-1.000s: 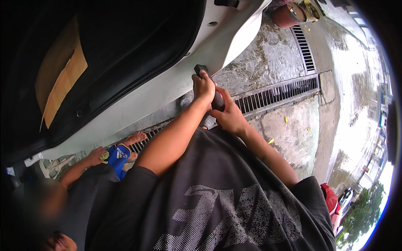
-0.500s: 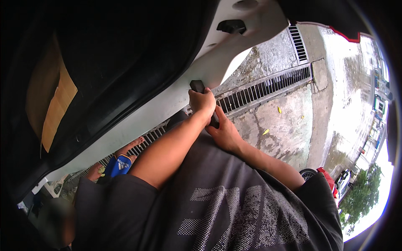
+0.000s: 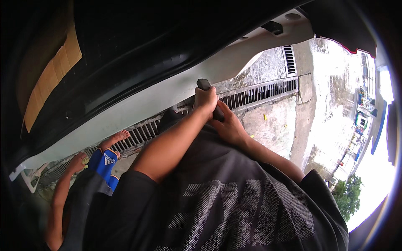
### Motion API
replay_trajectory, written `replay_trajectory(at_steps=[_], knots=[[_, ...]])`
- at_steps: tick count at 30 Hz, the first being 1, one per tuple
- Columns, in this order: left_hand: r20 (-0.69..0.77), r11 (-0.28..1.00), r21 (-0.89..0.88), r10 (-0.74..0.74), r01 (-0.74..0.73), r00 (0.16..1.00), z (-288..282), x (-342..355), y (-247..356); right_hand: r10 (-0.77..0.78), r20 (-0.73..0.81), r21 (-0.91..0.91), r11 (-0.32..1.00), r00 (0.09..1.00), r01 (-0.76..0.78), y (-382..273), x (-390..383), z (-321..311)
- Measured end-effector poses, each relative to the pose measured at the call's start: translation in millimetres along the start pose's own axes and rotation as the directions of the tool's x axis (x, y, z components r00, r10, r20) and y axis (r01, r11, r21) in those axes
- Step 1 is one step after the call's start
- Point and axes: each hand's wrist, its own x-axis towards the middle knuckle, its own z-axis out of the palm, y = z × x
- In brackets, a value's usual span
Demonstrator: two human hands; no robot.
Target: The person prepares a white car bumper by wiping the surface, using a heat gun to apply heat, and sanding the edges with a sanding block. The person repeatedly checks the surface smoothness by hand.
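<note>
A dark, bar-shaped tool (image 3: 204, 84) with an angular end slants in front of my body. My left hand (image 3: 206, 99) is wrapped round it just below that upper end. Close beneath, my right hand (image 3: 231, 126) grips its lower part, the thumb side against the bar. Behind the upper end runs the white lower body edge (image 3: 144, 100) of a vehicle. Whether the bar touches this edge or only overlaps it in the picture, I cannot tell.
A black-trimmed vehicle opening (image 3: 138, 77) spans the upper left, with brown cardboard (image 3: 54, 75) inside. At the left, another person in blue shorts (image 3: 100, 161) is close by. A metal drain grating (image 3: 259, 94) crosses the wet concrete floor (image 3: 272, 125).
My view has shifted, and more of the other person shows at the left. The bar leans a little more to the left at its top. Both hands keep their hold.
</note>
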Motion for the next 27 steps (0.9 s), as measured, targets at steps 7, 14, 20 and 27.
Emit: replay_trajectory(at_steps=[7,14,20,27], knots=[[-0.043,0.995,0.052,0.083,-0.080,0.996,41,34,-17,0.053,-0.067,-0.101,0.993,0.996,-0.059,2,1,-19],[-0.075,0.962,0.275,0.022,-0.001,0.997,44,-4,16,0.043,-0.023,-0.019,0.999,0.999,-0.043,14,8,-34],[-0.001,0.875,0.480,0.068,-0.059,0.998,31,24,15,0.008,-0.069,-0.038,0.999,0.998,-0.011,-4,15,-18],[-0.003,0.993,-0.087,0.082,-0.082,0.997,-29,15,-22,-0.132,0.085,0.023,0.991,0.988,0.131,-17,4,4]])
